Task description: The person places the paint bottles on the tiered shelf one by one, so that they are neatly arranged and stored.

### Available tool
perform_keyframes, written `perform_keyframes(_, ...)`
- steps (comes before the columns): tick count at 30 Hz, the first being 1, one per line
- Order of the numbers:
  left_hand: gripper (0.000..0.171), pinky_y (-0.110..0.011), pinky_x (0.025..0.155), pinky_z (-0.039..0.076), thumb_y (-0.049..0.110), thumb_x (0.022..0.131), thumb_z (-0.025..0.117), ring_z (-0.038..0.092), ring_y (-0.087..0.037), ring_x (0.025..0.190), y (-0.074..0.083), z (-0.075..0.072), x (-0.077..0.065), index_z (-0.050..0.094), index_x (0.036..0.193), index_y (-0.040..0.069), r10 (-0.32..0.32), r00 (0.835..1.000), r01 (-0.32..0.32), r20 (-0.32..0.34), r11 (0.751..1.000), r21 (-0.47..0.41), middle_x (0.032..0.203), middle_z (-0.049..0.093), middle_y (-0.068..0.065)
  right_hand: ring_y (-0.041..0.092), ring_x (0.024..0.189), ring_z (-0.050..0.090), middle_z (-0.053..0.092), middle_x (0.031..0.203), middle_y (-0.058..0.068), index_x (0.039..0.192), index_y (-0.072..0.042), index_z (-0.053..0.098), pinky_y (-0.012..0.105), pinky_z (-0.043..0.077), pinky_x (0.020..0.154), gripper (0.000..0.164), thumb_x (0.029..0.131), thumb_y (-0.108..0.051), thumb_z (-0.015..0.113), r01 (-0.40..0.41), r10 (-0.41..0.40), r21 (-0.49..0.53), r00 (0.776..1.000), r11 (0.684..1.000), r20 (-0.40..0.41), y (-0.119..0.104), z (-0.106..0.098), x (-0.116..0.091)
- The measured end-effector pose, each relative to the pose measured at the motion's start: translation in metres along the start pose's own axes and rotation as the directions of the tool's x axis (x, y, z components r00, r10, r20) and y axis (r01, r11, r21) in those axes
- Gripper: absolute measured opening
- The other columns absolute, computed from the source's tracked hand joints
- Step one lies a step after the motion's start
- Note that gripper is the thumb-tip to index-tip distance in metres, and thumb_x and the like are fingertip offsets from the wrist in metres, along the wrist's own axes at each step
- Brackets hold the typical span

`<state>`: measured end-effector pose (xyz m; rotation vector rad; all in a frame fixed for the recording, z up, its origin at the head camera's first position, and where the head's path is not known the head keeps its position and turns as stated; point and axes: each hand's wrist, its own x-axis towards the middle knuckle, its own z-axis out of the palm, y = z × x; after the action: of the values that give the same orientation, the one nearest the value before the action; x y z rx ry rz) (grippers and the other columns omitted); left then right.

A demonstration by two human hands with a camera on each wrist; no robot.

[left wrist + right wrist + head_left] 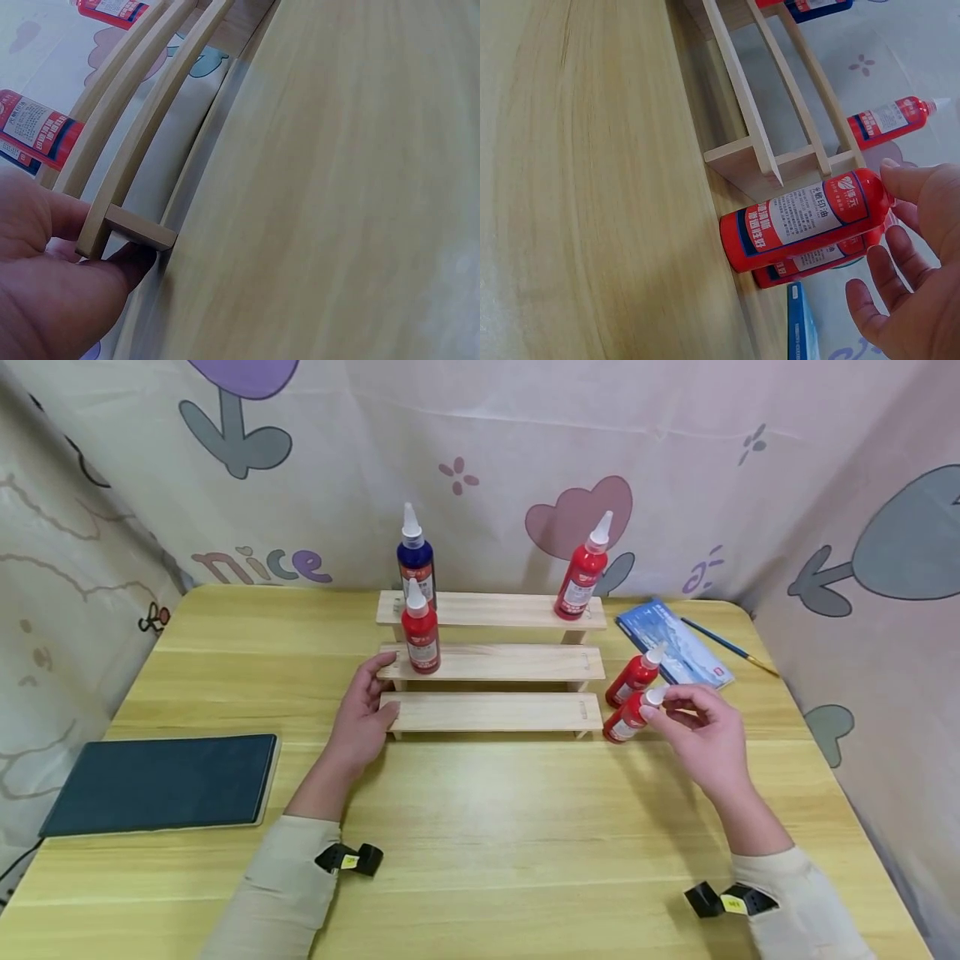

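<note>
A three-step wooden rack [495, 712] stands on the table, its left end gripped by my left hand [360, 717], with thumb and fingers around the board ends. At the rack's right side, my right hand [701, 727] pinches the white cap of a red bottle [806, 217]. Just behind that one is a second red bottle [632, 680], also on the table. On the middle step, near its left end, stands a red bottle [422, 639]. The top step carries a dark blue bottle [416, 560] at the left and a red bottle [581, 578] at the right.
A blue booklet or box [671, 639] and a thin paintbrush [731, 646] lie at the back right of the table. To the left rests a dark green notebook [161, 781]. Printed cloth [480, 435] hangs behind the table and along both sides.
</note>
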<state>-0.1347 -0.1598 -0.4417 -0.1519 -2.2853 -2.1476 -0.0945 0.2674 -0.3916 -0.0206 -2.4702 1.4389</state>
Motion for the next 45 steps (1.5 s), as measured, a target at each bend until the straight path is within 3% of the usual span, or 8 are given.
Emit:
perform_keyframes(13, 0.068, -0.036, 0.1, 0.035, -0.022, 0.091, 0.043, 0.046, -0.026, 0.119, 0.001, 0.0, -0.001, 0.039, 0.149, 0.013, -0.003, 1.0, 0.003, -0.004, 1.0, -0.005, 0.124, 0.054, -0.02, 0.012, 0.101, 0.061, 0.063, 0.111, -0.002, 0.116, 0.006, 0.066, 0.017, 0.051, 0.08, 0.033, 0.086, -0.002, 0.078, -0.02, 0.018, 0.048, 0.999, 0.999, 0.035, 0.007, 0.003, -0.003)
perform_keyframes(23, 0.068, -0.04, 0.104, 0.033, -0.02, 0.092, 0.043, 0.046, -0.024, 0.121, 0.004, 0.0, -0.001, 0.038, 0.15, 0.014, -0.003, 1.0, 0.003, 0.008, 1.0, 0.0, 0.127, 0.054, -0.019, 0.011, 0.094, 0.065, 0.067, 0.102, -0.004, 0.11, 0.008, 0.067, 0.019, 0.053, 0.075, 0.027, 0.084, 0.006, 0.076, -0.009, 0.012, 0.137, 1.0, 0.991, -0.026, 0.008, 0.01, -0.003)
perform_keyframes(29, 0.069, -0.04, 0.103, 0.033, -0.02, 0.092, 0.043, 0.046, -0.024, 0.12, 0.004, 0.0, -0.002, 0.038, 0.151, 0.015, -0.001, 1.0, 0.001, 0.006, 1.0, 0.003, 0.126, 0.055, -0.019, 0.011, 0.092, 0.065, 0.069, 0.1, -0.003, 0.109, 0.009, 0.068, 0.018, 0.053, 0.074, 0.026, 0.084, 0.009, 0.074, 0.022, -0.015, 0.139, 0.999, 0.99, -0.052, 0.009, 0.01, -0.005)
perform_keyframes(34, 0.069, -0.039, 0.101, 0.034, -0.02, 0.093, 0.043, 0.046, -0.024, 0.119, 0.003, 0.0, -0.002, 0.038, 0.151, 0.016, 0.001, 1.0, -0.001, 0.006, 1.0, 0.006, 0.126, 0.055, -0.019, 0.014, 0.09, 0.065, 0.07, 0.097, -0.001, 0.109, 0.011, 0.068, 0.018, 0.053, 0.074, 0.025, 0.084, 0.012, 0.072, 0.021, -0.007, 0.184, 0.997, 0.983, -0.073, 0.003, 0.004, -0.005)
perform_keyframes(39, 0.069, -0.04, 0.102, 0.034, -0.02, 0.093, 0.043, 0.046, -0.025, 0.121, 0.002, 0.0, -0.002, 0.038, 0.151, 0.017, -0.006, 1.0, 0.006, 0.006, 1.0, 0.007, 0.129, 0.055, -0.017, 0.014, 0.09, 0.063, 0.069, 0.099, -0.001, 0.111, 0.008, 0.069, 0.016, 0.052, 0.075, 0.025, 0.086, 0.008, 0.072, 0.028, -0.016, 0.144, 0.996, 0.989, -0.087, -0.009, -0.005, -0.005)
perform_keyframes(45, 0.069, -0.04, 0.102, 0.034, -0.02, 0.093, 0.043, 0.046, -0.027, 0.123, 0.002, 0.0, -0.002, 0.038, 0.151, 0.017, -0.01, 1.0, 0.01, 0.003, 1.0, 0.0, 0.131, 0.054, -0.016, 0.021, 0.092, 0.06, 0.065, 0.103, 0.009, 0.112, 0.011, 0.067, 0.019, 0.053, 0.075, 0.026, 0.086, 0.013, 0.069, 0.064, -0.045, 0.27, 0.996, 0.961, -0.074, -0.024, -0.012, -0.002)
